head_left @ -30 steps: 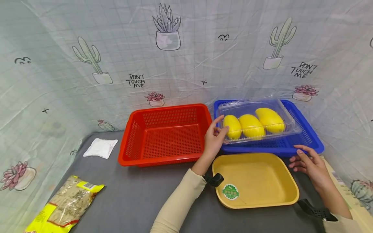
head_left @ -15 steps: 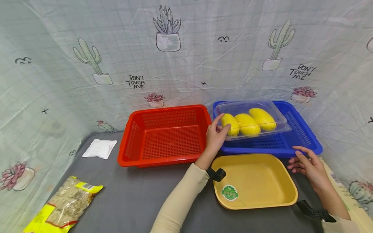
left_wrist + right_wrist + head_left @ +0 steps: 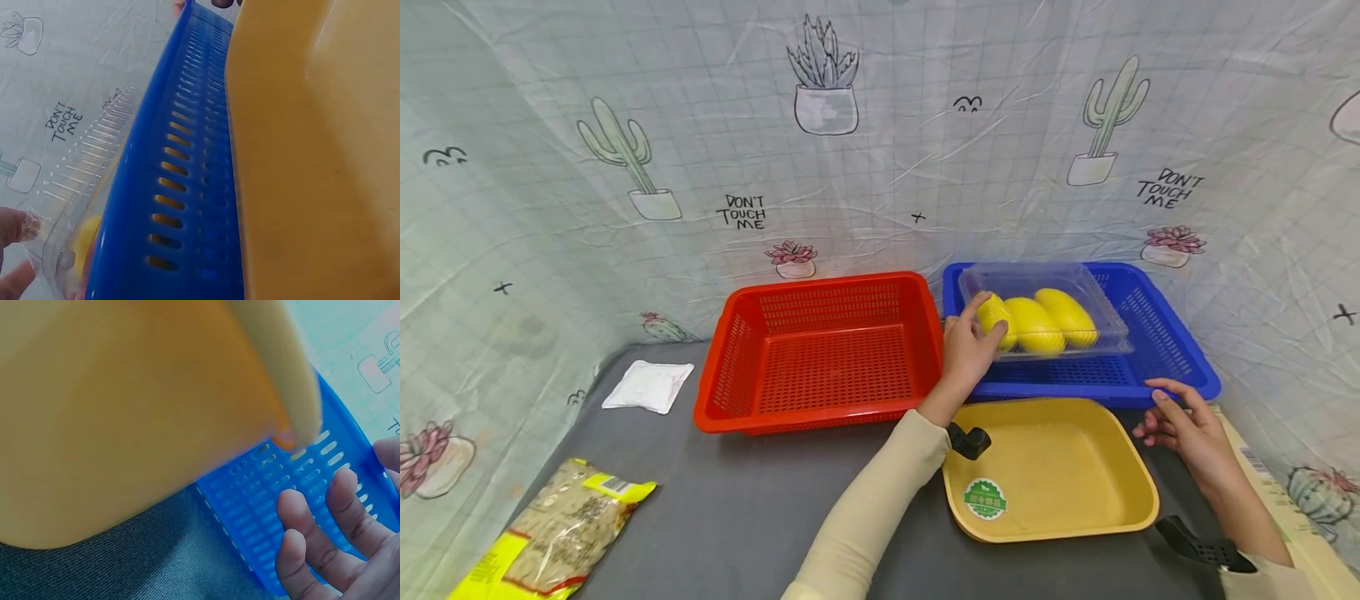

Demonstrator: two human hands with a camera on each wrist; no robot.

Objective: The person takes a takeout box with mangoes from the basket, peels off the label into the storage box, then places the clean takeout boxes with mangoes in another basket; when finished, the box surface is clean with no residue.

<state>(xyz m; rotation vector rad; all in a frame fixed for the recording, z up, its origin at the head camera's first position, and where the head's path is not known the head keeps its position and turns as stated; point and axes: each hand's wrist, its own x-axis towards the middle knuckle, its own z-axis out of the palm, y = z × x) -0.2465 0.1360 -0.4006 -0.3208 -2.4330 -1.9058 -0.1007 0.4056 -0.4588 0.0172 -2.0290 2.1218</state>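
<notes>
My left hand (image 3: 970,354) pinches the left end of a clear plastic box (image 3: 1101,292), thumb and index finger at its edge. Inside the box three yellow mangoes (image 3: 1033,325) lie side by side, the leftmost partly covered by the fingers. The box sits within the outline of the blue basket (image 3: 1176,342), toward its left side, in the head view. At the basket's front right corner, my right hand (image 3: 1183,429) holds the rim between thumb and index finger, its other fingers loosely curled outside the wall. In the left wrist view the ridged box edge (image 3: 94,147) shows beyond the basket.
A yellow tray (image 3: 1067,475) with a green sticker stands just in front of the blue basket, between my forearms. Left of these is a red basket (image 3: 835,358). A white packet (image 3: 647,386) and a yellow-ended bag (image 3: 561,521) lie farther left. A patterned cloth hangs behind.
The box has come down flatter into the blue basket, its right end lower and farther left. My left hand has shifted slightly right with it. My right hand stays at the rim.
</notes>
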